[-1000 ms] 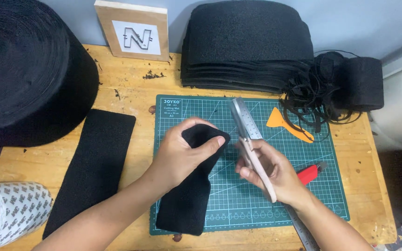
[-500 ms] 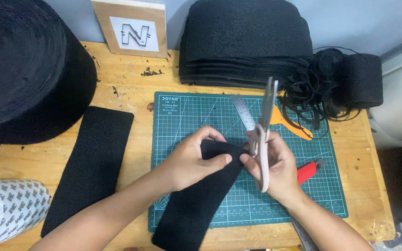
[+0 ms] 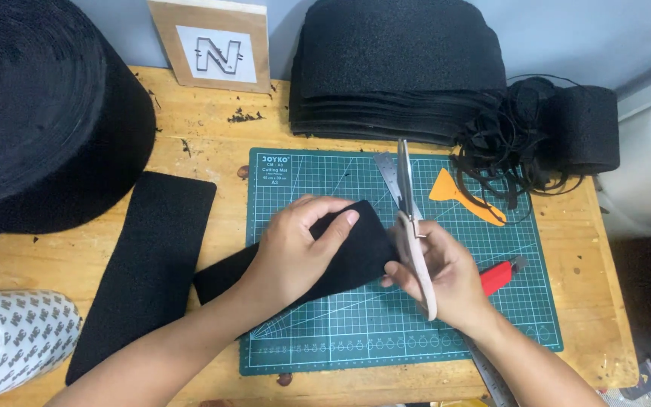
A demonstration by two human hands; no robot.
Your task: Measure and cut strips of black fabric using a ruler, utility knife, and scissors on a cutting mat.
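Now, vs. the earlier pics: black felt strip (image 3: 340,260) is turned flatter, lying nearly crosswise over the green cutting mat (image 3: 340,339) w/ its near end trailing off the mat's left edge; scissors (image 3: 410,218) have swung from tilted to almost upright, blades closed to a thin line, tips pointing away from the person.

Hands: left hand (image 3: 299,245) lies on top of the strip, fingers curled over its far edge, thumb underneath, pinching the felt; right hand (image 3: 442,275) is wrapped round the pale scissor handles, fingers closed thru the loops, at the strip's right-hand end.

Around: second black strip (image 3: 148,264) flat on the wooden table (image 3: 212,136), left of the mat, apart from the hands; big black felt roll (image 3: 39,105) far left; stack of cut black pieces (image 3: 401,68) at back; tangle of thin black trimmings (image 3: 514,143) beside a small black roll (image 3: 585,128); orange scraper (image 3: 461,194) on the mat, right of the blades; red cutter (image 3: 497,277) partly hidden behind the right hand; steel ruler (image 3: 491,377) running under that hand; printed tape roll (image 3: 16,339) bottom left; framed letter sign (image 3: 216,49) against the wall.

Textures: felt matte, fuzzy; mat gridded, smooth; table scuffed w/ dark crumbs.
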